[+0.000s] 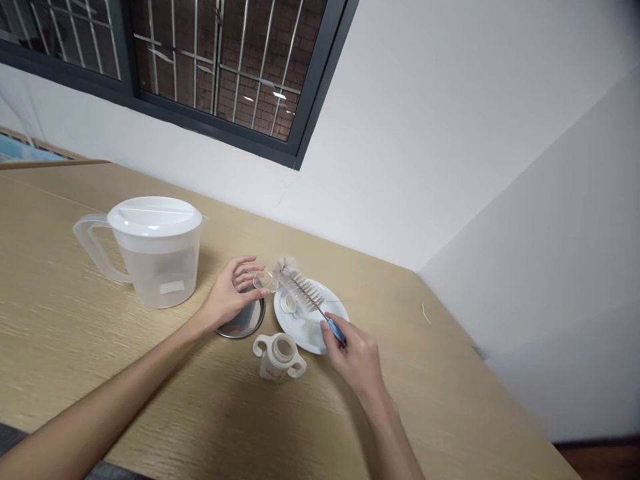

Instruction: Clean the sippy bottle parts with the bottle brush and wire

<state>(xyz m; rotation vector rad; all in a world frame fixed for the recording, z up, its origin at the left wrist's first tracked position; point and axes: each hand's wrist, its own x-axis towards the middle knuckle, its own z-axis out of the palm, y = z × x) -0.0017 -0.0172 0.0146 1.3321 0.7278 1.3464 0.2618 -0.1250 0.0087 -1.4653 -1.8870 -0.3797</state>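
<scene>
Brush [306, 291] in right grip [355, 353]

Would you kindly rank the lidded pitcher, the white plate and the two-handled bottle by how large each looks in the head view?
1. Lidded pitcher
2. White plate
3. Two-handled bottle
The bottle looks smallest despite standing nearest the camera.

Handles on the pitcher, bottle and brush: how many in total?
4. Pitcher handle at image left; on the bottle, one handle toward image left and another toward image right; blue brush handle, partly hidden by the right hand.
</scene>
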